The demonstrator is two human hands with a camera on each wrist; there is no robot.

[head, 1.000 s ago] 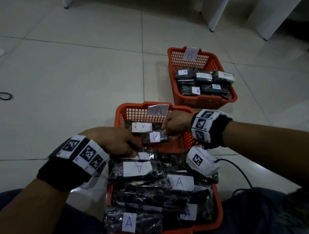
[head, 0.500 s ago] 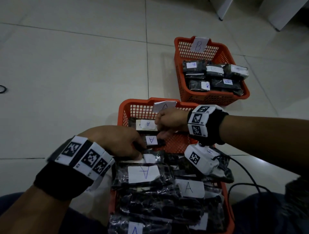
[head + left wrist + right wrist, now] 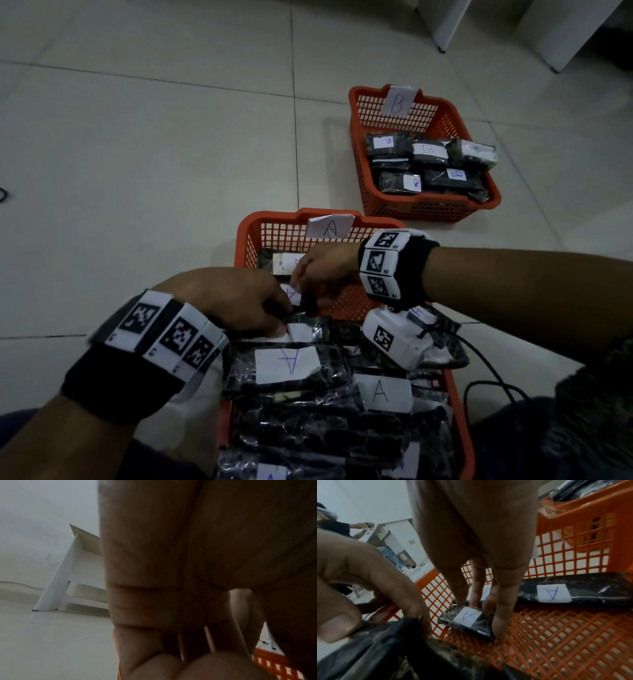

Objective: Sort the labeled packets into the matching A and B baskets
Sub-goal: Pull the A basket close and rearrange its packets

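The orange A basket stands mid-floor with the B basket beyond it to the right. My right hand reaches into the A basket. Its fingertips hold a small black packet labelled A, one end resting on the mesh floor. Another A packet lies behind it. At the far end of the near basket, my left hand pinches a black packet. Several more A packets are heaped there. The left wrist view shows only curled fingers.
The B basket holds several B packets. A black cable trails on the tiles at the right. White furniture legs stand at the back right. Another person works far off in the right wrist view.
My right hand has carried the small A packet left and down to the A basket's floor. My left hand has stayed on the packet in the near basket.
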